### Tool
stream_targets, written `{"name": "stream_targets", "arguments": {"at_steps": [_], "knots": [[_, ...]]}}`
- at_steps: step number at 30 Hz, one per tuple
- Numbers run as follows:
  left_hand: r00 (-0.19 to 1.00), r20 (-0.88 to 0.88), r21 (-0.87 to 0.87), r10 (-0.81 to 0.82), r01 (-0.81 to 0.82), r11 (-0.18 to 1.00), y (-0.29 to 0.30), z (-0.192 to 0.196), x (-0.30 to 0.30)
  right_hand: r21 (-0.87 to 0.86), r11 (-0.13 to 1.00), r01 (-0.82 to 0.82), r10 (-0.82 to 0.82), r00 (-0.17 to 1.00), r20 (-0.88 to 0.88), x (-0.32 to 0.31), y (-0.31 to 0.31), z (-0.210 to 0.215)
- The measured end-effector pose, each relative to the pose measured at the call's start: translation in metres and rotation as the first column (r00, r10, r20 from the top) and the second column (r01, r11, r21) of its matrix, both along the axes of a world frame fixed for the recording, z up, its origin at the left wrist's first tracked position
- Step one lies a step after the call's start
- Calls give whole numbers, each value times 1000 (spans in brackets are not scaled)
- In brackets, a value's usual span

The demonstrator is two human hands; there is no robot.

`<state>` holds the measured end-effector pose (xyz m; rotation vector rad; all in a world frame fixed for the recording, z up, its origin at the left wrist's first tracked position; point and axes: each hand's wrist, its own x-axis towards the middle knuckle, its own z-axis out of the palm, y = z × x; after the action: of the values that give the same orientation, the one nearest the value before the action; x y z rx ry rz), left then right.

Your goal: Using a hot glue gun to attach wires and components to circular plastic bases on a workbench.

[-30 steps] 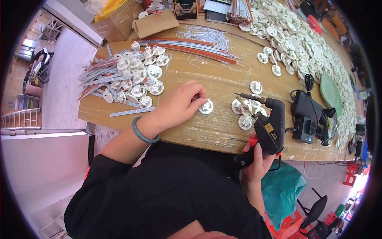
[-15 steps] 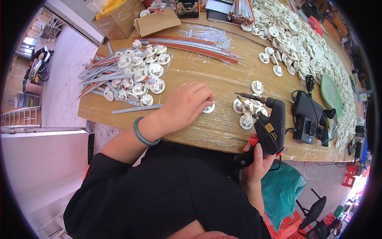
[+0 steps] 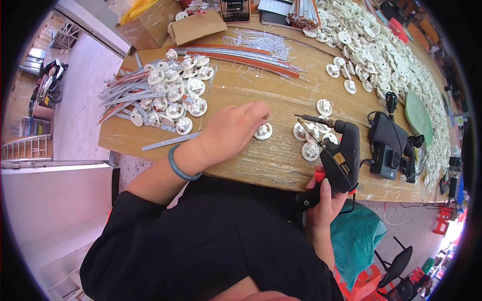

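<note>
One bare left hand point(image 3: 233, 128): curled, palm down, bunched at the fingertips over the far edge of a small disc; cannot tell whether pinching a part of it or only hovering.
Bare right hand point(image 3: 325, 203): wrapped firmly around the grip of a black plastic pistol-shaped soldering gun point(image 3: 346, 148) with a red trigger; pointed leftward, with the slim metal tip overlapping nearby parts in view, height above them unclear.
Small round white disc with raised fittings point(image 3: 263, 133): flat on the wooden table point(image 3: 236, 98), partly covered by the left hand, well apart from the gun's tip.
Handling of disc: probably light, stiff and easily slid; likely fragile at the small fittings, so best held by the bare rim.
Handling of gun: likely heavier, rigid, perhaps hot at the tip; to be held by the grip only.
Loose cluster of similar white discs point(image 3: 310, 152): under and beside the gun's tip.
Narrow grey dotted strip point(image 3: 168, 142): flat beside the left wrist, probably thin and bendable.
Tangled pile of white discs and grey strips point(image 3: 173, 95): to the left, beyond the strip.
Long orange-brown and grey strips point(image 3: 246, 61): farther back, near scattered thin white wire pieces point(image 3: 263, 44).
Black box-shaped unit with cable point(image 3: 385, 145): right of the gun.
Large heap of white discs point(image 3: 381, 62): spread along the far right.
</note>
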<state>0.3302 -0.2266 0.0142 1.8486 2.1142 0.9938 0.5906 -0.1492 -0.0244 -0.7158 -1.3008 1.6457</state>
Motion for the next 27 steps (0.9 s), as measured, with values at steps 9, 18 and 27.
{"name": "stream_targets", "arguments": {"at_steps": [9,18,27], "knots": [[983,185,-45,-19,28,999,2,0,-6,49,998,-44,41,997,70,1,1,-1],[975,216,-57,-45,59,997,2,4,-9,-12,999,-37,37,999,20,-1,2,5],[986,167,-87,-24,39,995,2,6,-4,55,998,-42,39,997,62,3,0,-1]]}}
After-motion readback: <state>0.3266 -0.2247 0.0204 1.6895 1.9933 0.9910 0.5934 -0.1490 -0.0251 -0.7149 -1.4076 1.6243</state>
